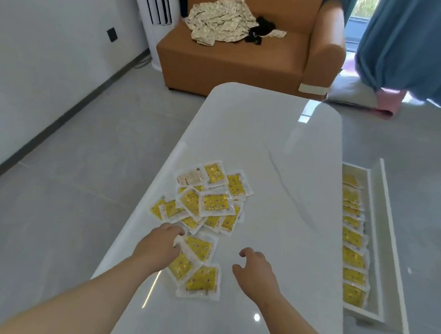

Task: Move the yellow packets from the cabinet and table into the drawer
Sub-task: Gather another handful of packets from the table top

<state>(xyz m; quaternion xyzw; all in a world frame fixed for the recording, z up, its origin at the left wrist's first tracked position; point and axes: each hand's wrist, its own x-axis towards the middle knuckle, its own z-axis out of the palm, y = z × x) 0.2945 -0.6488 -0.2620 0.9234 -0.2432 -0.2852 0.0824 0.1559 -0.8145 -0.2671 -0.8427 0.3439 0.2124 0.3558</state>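
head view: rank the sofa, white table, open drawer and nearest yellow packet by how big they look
1. white table
2. sofa
3. drawer
4. yellow packet
The table is nearer the camera, so its lead over the sofa is apparent only.

a: what sort of place is this?
b: a home, a living room. an orange sofa (236, 62) stands at the far end with crumpled clothes (220, 22) on its seat.
a: anything else?
b: a low glossy white table (268, 123) in front of it, blue curtains (407, 44) by a window, a tall standing air conditioner (156, 13) in the corner, and grey floor tiles (85, 158).
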